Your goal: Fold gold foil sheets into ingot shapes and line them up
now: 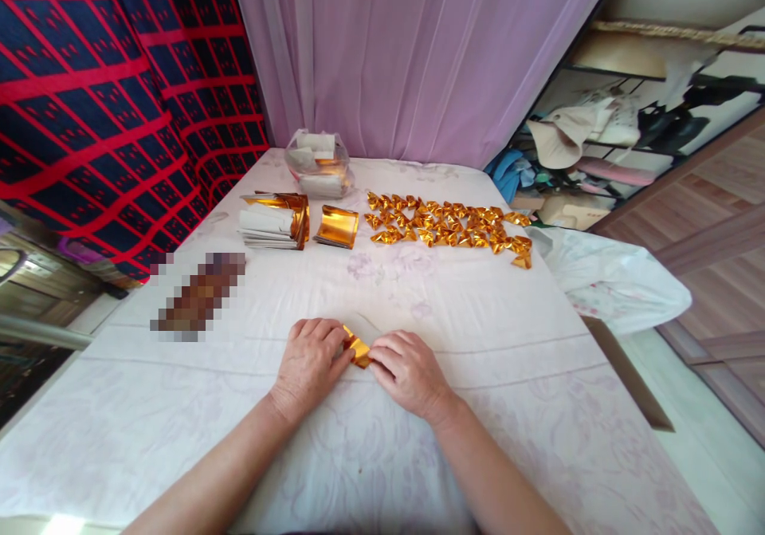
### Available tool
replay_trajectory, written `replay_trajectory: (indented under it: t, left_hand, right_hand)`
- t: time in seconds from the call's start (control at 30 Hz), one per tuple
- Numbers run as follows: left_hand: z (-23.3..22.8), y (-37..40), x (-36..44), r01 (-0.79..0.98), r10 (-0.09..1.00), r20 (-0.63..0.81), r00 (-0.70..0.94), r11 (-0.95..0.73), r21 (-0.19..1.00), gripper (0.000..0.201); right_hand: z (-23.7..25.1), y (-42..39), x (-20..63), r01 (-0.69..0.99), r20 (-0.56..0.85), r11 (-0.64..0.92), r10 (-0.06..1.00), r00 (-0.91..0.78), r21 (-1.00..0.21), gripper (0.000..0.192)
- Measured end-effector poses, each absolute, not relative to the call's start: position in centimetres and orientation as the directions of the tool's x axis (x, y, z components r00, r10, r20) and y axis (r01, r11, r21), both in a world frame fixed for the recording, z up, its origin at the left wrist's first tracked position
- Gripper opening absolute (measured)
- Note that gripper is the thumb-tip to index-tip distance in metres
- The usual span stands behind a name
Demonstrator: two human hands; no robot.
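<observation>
Between my hands, just above or on the tablecloth, is a sheet of gold foil paper (pixel 357 348), partly folded, with a pale back edge showing behind it. My left hand (pixel 311 359) grips its left end, the fingers curled and the thumb pressed on the foil. At its right end my right hand (pixel 412 371) pinches the paper between thumb and fingers. Farther off lie a small stack of curved gold sheets (pixel 338 226) and a larger pile of white-backed gold sheets (pixel 272 224). Rows of folded gold paper pieces (pixel 442 222) spread over the back right.
A clear plastic bag (pixel 318 164) of more sheets stands at the back edge. A pixelated brown object (pixel 200 296) lies on the left. The table's cover (pixel 478 312) has a flower pattern. Right of the table are a white plastic bag (pixel 621 280) and a loaded shelf (pixel 627 160).
</observation>
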State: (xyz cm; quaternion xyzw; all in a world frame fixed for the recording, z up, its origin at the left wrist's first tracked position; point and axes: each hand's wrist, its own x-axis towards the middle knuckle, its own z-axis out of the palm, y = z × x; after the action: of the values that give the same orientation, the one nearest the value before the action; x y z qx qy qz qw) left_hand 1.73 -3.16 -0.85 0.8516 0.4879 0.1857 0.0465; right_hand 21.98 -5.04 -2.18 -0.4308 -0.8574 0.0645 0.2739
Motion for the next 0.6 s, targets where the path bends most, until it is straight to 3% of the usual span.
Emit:
replay_trajectory:
  t: [0.33, 0.6]
  left_hand:
    - [-1.0, -3.15, 1.69, 0.805, 0.859, 0.254, 0.444, -0.507, 0.307, 0.015]
    - [-1.14, -3.07, 1.65, 0.806, 0.867, 0.251, 0.431, -0.495, 0.325, 0.015]
  right_hand:
    - [-2.47, -4.91, 22.23, 0.708, 0.424, 0.606, 0.784, -0.453, -0.363, 0.012]
    - [-2.68, -4.99, 21.86, 0.74, 0.373, 0.509, 0.853, -0.365, -0.439, 0.01]
